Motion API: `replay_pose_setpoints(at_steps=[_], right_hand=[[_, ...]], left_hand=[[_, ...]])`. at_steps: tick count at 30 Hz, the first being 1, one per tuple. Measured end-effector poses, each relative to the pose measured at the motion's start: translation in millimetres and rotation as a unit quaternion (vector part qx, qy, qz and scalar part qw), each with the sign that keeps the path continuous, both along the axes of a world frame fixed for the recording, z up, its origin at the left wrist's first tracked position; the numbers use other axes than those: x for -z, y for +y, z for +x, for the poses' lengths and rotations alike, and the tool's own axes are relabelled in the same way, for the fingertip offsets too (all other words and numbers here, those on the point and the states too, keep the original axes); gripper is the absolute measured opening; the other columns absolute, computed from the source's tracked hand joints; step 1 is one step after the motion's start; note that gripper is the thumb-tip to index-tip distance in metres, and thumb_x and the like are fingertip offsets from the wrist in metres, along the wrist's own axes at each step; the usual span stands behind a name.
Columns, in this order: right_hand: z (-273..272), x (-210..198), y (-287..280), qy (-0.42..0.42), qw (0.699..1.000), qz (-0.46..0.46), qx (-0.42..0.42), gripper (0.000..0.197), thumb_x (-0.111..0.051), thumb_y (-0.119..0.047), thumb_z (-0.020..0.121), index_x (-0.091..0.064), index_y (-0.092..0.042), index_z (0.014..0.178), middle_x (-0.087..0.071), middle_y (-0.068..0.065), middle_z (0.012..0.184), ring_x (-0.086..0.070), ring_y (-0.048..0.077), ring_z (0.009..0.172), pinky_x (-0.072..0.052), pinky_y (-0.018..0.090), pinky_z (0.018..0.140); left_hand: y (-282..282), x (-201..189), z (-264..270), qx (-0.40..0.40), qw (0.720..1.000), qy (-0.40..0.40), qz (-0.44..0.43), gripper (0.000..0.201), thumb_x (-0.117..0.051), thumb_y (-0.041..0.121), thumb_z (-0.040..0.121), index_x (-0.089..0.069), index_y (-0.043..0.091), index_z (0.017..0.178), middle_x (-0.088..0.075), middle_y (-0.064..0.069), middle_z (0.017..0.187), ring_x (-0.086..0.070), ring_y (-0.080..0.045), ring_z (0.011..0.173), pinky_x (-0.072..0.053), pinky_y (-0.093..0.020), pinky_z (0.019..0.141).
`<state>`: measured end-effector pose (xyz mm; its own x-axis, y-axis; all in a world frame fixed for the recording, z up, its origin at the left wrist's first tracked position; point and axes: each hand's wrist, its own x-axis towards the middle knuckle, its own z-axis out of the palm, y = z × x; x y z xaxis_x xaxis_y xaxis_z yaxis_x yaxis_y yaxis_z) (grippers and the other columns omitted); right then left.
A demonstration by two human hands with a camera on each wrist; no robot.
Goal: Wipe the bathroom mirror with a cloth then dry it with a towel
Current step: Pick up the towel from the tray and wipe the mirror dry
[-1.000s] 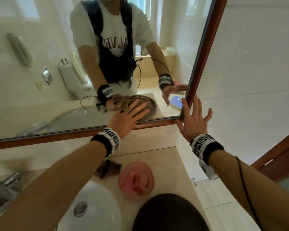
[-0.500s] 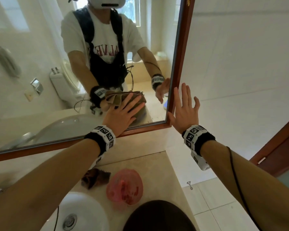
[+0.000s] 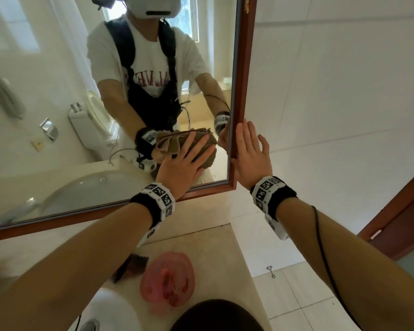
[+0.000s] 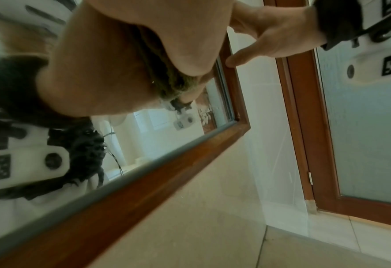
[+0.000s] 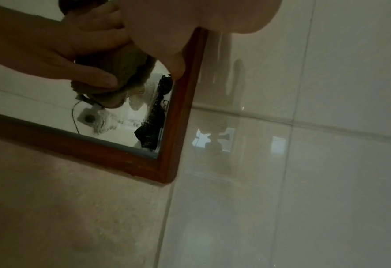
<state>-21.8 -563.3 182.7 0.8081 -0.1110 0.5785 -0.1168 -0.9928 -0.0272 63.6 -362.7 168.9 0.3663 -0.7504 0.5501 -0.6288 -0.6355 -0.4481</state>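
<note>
My left hand (image 3: 187,161) presses an olive-brown cloth (image 3: 208,161) flat against the glass of the wood-framed mirror (image 3: 58,91), near its lower right corner, with the fingers straight and spread. The left wrist view shows the cloth (image 4: 174,85) squeezed between my palm (image 4: 121,63) and the glass. My right hand (image 3: 251,154) lies flat on the white wall tile beside the mirror's right frame (image 3: 243,68), thumb on the wood. In the right wrist view the cloth (image 5: 126,72) sits under my left fingers (image 5: 86,76), above the frame corner (image 5: 167,172). Water droplets show on the glass below it.
Below the mirror runs a beige countertop (image 3: 220,259) with a white sink (image 3: 110,311), a pink mesh item (image 3: 167,278) and a dark comb (image 3: 132,266). A wood-framed door (image 3: 397,223) stands to the right. A dark rounded shape (image 3: 215,316) fills the bottom edge.
My left hand has slid the cloth up from the mirror's bottom frame. The right hand has moved up from the corner along the right frame. The head view has tilted upward.
</note>
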Motion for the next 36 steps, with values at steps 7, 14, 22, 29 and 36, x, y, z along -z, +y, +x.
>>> replay_pose_setpoints(at_steps=[7, 14, 22, 29, 36], right_hand=[[-2.8, -0.6, -11.9, -0.013, 0.999, -0.024, -0.025, 0.090, -0.063, -0.027, 0.082, -0.008, -0.009, 0.151, -0.014, 0.013, 0.159, -0.014, 0.029, 0.147, -0.021, 0.050, 0.114], [-3.4, -0.8, -14.4, -0.003, 0.999, -0.020, -0.029, 0.091, -0.063, -0.026, 0.082, -0.006, -0.009, 0.151, -0.013, 0.013, 0.159, -0.011, 0.029, 0.147, -0.020, 0.051, 0.115], [-5.9, -5.3, -17.7, 0.008, 0.999, -0.018, -0.044, 0.087, -0.059, -0.021, 0.083, -0.009, -0.008, 0.152, -0.013, 0.012, 0.160, -0.010, 0.029, 0.147, -0.018, 0.052, 0.114], [-4.4, -3.8, -21.8, 0.001, 0.999, -0.013, -0.041, 0.088, -0.062, -0.017, 0.082, -0.009, -0.014, 0.152, -0.018, 0.008, 0.159, -0.011, 0.029, 0.147, -0.018, 0.051, 0.112], [-6.1, -3.0, -25.1, -0.015, 0.999, -0.027, -0.034, 0.085, -0.065, -0.022, 0.086, -0.011, -0.015, 0.151, -0.025, 0.009, 0.157, -0.016, 0.029, 0.146, -0.022, 0.052, 0.110]], left_hand=[[-6.2, 61.5, -6.2, 0.024, 0.998, 0.027, 0.058, 0.079, -0.062, 0.020, 0.089, -0.023, 0.028, 0.157, -0.013, -0.003, 0.166, -0.009, -0.030, 0.151, -0.035, -0.053, 0.108], [-3.5, 40.7, 3.0, 0.052, 0.990, 0.009, 0.128, 0.073, -0.050, 0.023, 0.097, -0.011, 0.028, 0.159, 0.000, -0.004, 0.167, 0.000, -0.028, 0.153, -0.030, -0.052, 0.114], [-36.4, -56.8, -0.6, 0.005, 0.997, -0.044, -0.055, 0.065, -0.038, 0.050, 0.099, -0.020, 0.028, 0.157, -0.017, -0.004, 0.165, -0.010, -0.028, 0.151, -0.030, -0.055, 0.110], [-47.5, -40.7, -3.7, 0.020, 0.998, -0.022, -0.048, 0.064, -0.046, 0.042, 0.101, -0.019, 0.025, 0.157, -0.016, -0.005, 0.166, -0.013, -0.029, 0.152, -0.024, -0.054, 0.116], [-33.6, 15.3, -6.9, 0.013, 0.997, 0.038, 0.061, 0.082, -0.059, 0.029, 0.095, -0.008, 0.028, 0.159, 0.003, -0.003, 0.167, 0.005, -0.029, 0.153, -0.023, -0.055, 0.116]])
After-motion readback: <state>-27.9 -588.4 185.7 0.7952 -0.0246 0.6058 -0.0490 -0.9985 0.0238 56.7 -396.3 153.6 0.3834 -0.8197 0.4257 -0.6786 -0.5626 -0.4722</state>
